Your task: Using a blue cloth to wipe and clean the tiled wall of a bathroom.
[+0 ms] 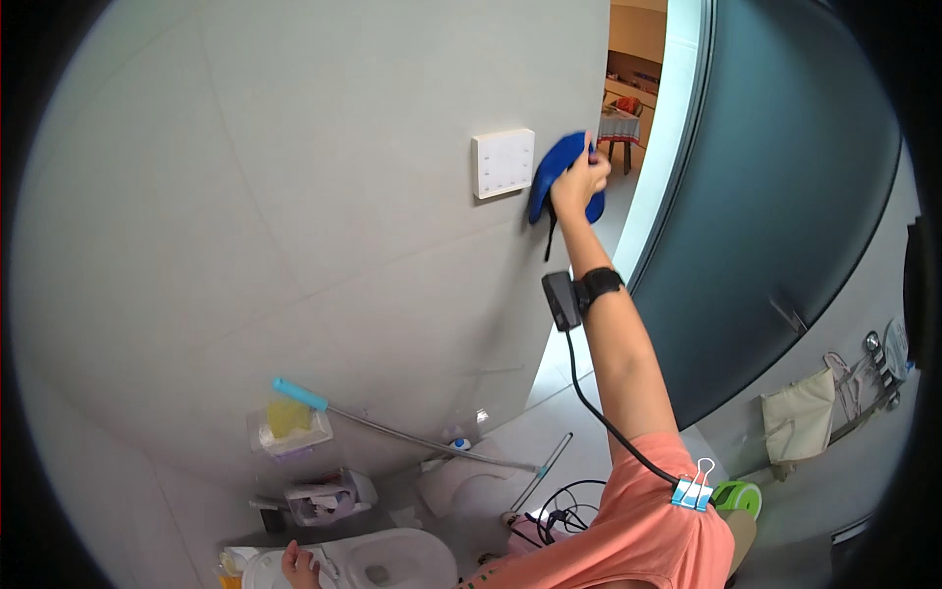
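My right arm reaches up to the wall (373, 236), close to its edge by the doorway. In my right hand (581, 184) is a blue cloth (557, 162), gripped with closed fingers and pressed at the wall, with a thin dark strip hanging under it. Just left of the cloth is a white switch panel (504, 165) on the wall. My left hand (300, 566) is low at the lower edge, over the toilet (407, 550); its fingers are loosely bent and apart, with nothing visible in them. A black device (562, 300) is strapped to my right wrist, its cable clipped to my sleeve.
A dark glass door (775, 187) stands at the right of the doorway. A long-handled squeegee (299, 393) with a turquoise grip leans along the wall. A bin (329, 496) stands beside the toilet. Black cables (559, 520) lie on the floor. A cream cloth (797, 417) hangs at right.
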`<control>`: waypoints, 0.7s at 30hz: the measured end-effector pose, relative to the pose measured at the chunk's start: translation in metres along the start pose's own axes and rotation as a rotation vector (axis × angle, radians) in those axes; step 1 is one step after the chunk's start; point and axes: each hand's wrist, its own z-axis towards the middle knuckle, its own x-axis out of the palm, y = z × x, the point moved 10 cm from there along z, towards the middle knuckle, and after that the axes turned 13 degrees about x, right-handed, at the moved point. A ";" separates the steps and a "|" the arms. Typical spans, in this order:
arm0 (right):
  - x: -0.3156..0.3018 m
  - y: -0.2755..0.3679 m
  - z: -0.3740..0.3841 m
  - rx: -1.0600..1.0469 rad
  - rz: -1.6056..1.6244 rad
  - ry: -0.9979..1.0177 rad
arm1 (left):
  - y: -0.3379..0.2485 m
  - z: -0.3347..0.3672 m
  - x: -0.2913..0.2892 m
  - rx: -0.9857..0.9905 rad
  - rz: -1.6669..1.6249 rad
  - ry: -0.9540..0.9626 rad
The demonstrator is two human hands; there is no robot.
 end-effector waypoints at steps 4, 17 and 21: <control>-0.013 0.089 0.045 -0.255 0.073 -0.032 | -0.001 -0.013 0.004 -0.004 0.025 -0.092; -0.026 0.296 -0.133 -0.778 0.243 0.106 | -0.018 0.002 0.158 0.048 0.005 0.020; -0.025 0.265 -0.156 -0.985 0.231 0.168 | -0.028 -0.006 0.187 0.122 0.018 0.044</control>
